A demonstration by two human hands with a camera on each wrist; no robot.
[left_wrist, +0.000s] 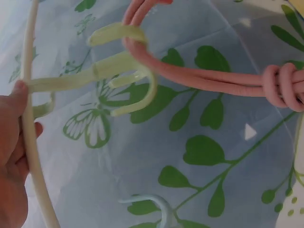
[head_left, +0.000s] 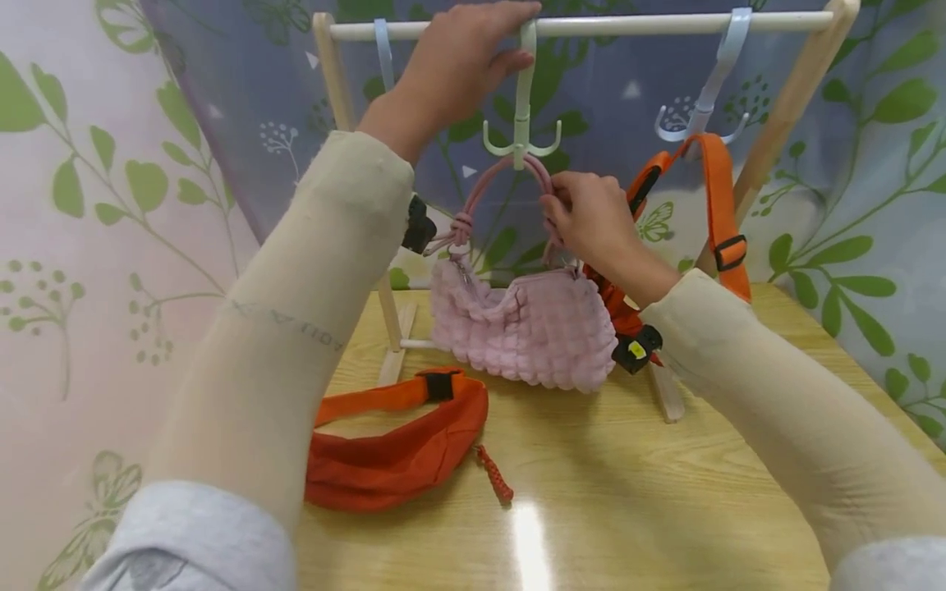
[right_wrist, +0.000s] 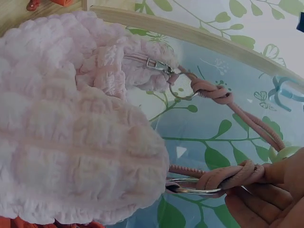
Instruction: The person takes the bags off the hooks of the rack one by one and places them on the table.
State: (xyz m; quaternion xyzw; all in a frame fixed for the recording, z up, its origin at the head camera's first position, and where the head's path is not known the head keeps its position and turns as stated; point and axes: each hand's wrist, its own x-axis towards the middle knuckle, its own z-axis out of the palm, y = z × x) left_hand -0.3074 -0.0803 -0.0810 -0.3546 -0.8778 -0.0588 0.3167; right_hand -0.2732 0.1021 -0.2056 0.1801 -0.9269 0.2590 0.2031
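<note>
One pink bag (head_left: 532, 328) | below right grip (head_left: 600, 217), pinching strap (left_wrist: 223, 82) | left grip (head_left: 452, 70) clasping rail (head_left: 636, 25)

the table (head_left: 628, 509) is a pale yellow wood-grain one, glossy enough to throw back a bright streak of light near the front (it catches my eye from here). over on its left side lies a red-orange waist bag (head_left: 399, 460), its strap looped behind with a black buckle (head_left: 439, 386), its left end hidden from view. a braided red tassel (head_left: 495, 476) trails from the right end. farther back stand the wooden feet (head_left: 667, 394) of a rack (head_left: 796, 103).
</note>
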